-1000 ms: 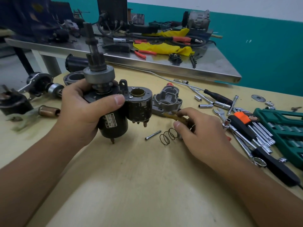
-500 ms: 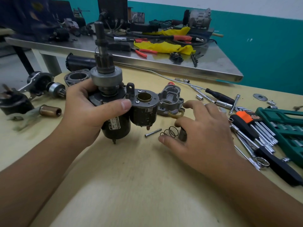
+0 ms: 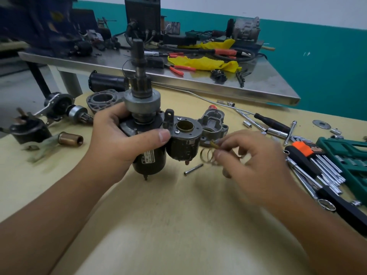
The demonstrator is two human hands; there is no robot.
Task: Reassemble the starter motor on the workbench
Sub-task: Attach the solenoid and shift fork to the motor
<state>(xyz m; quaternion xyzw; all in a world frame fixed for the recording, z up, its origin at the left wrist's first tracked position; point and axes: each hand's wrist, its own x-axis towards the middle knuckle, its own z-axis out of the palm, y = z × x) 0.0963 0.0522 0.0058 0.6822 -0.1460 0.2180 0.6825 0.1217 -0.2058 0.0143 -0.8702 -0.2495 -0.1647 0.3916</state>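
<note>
the starter motor (image 3: 151, 139) stands upright in the centre of the frame, long axis vertical, its shaft pointing up and its black body down, held above the yellow surface (image 3: 178, 225). the left hand (image 3: 119, 143) grips it from the left, fingers curled behind it, thumb across the front. right of centre the blurred right hand (image 3: 256, 163) pinches a small spring (image 3: 207, 154) beside the motor. a metal pin (image 3: 193, 169) lies just below.

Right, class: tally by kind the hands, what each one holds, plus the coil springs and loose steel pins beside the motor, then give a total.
Hands: 2 (left hand, right hand)
Starter motor: 1
Yellowish piece: 1
Coil spring: 1
Steel pin: 1
Total: 6
</note>
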